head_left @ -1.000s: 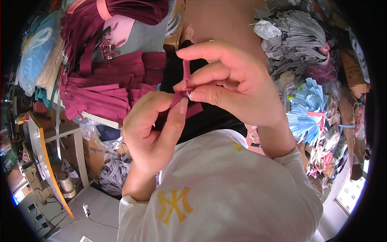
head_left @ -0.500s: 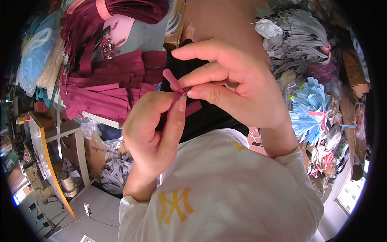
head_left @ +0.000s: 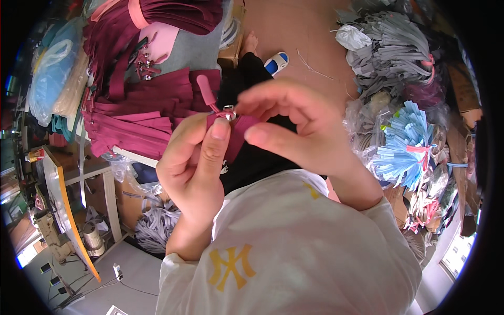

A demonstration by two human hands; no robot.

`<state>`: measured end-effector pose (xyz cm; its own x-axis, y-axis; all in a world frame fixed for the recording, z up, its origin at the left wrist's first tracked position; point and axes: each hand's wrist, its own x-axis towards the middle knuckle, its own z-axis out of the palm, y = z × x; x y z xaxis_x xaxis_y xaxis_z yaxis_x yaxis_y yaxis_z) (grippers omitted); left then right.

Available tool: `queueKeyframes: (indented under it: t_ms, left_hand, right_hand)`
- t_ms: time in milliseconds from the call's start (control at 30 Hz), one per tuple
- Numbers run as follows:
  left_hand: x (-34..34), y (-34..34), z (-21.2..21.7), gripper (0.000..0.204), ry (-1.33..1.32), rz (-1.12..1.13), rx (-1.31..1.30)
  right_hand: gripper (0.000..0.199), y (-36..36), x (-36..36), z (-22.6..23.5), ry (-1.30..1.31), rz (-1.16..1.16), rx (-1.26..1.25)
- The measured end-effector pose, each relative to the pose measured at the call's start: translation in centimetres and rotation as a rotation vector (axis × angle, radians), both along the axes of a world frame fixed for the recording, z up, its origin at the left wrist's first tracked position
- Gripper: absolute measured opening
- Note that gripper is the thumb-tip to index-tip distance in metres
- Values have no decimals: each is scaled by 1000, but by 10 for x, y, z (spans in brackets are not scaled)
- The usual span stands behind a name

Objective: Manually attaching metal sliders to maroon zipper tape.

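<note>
Left grip point(head_left: 191, 157) is clamping, thumb against fingers, on a maroon zipper strip point(head_left: 239, 134). Metal slider point(head_left: 229, 112) is sitting just beyond its thumb tip, pull tab point(head_left: 206, 90) sticking up past it. Right grip point(head_left: 304, 131) is hanging just right of the slider, thumb and fingers apart, seemingly holding nothing. Weak left pinch could be letting the strip twist or slider slip. Farther left, zipper pile point(head_left: 142, 115) is lying on the surface point(head_left: 194, 52); a bumping knuckle could be scattering it.
</note>
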<state>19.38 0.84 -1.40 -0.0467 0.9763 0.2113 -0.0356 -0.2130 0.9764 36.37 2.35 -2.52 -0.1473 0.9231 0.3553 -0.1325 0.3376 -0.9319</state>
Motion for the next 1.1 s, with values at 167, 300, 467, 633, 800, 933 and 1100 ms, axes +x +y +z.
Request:
queueKeyframes:
  t_ms: [167, 300, 467, 633, 800, 933, 1100]
  left_hand:
    - [-1, 1, -6, 16, -270, -138, -33]
    - [2, 4, -1, 21, -394, -161, -104]
    - [-6, 7, -5, 22, -438, -234, -198]
    - [-9, 9, -6, 18, -521, -241, -252]
    - [-10, 10, -13, 16, -530, -241, -227]
    - [-8, 10, -12, 17, -472, -239, -178]
    - [-7, 9, -9, 17, -405, -269, -147]
  right_hand:
    - [9, -2, -8, 0, 144, -2, -81]
    - [10, -2, -6, -1, 114, 55, -87]
    - [8, -4, -16, 2, 148, -36, -115]
    - [9, -4, -14, 3, 136, -27, -134]
    - [10, -1, -14, 6, 108, -16, -111]
    - [11, 5, -6, 10, -106, -23, -4]
    - [11, 9, 0, 19, -224, -40, 64]
